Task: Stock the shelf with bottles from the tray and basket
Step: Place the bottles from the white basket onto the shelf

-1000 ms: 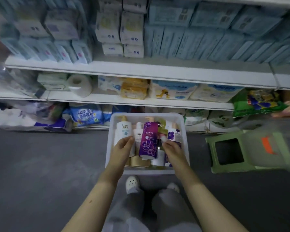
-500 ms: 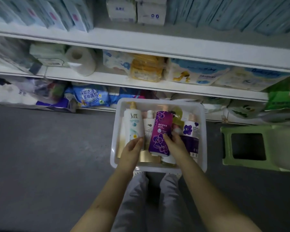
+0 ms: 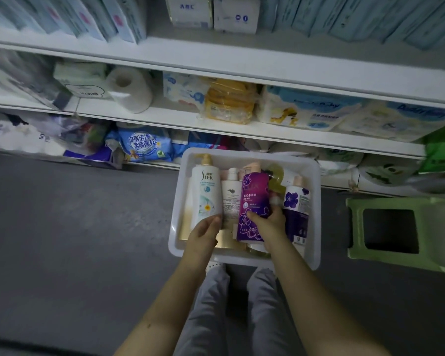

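head view: the right hand (image 3: 270, 224) now grips the purple bottle (image 3: 252, 199), thumb across the lower front of the label and fingers curled round its right side. a second ago this hand sat further right, against the violet-flower bottle (image 3: 296, 206), and half a second ago it had only reached the purple bottle's base. the grasp is therefore judged newly made.

the purple bottle lies over the other bottles inside the white tray (image 3: 316, 222), which stands on the floor close before the shelf (image 3: 242, 124). whether the bottle is lifted clear of its neighbours cannot be told.

the left hand (image 3: 203, 232) stays at the base of the white pump bottle (image 3: 206, 191), fingertips touching it (whether they close round it cannot be told). that bottle lies at the tray's left side, beside a small white bottle (image 3: 230, 199).

no bottle from the tray stands on the shelf yet. judgement: the step in hand is the pick of the purple bottle, possibly with the white one; lifting and placing remain. the shelf boards in view are crowded with packs, so a free place is not evident.
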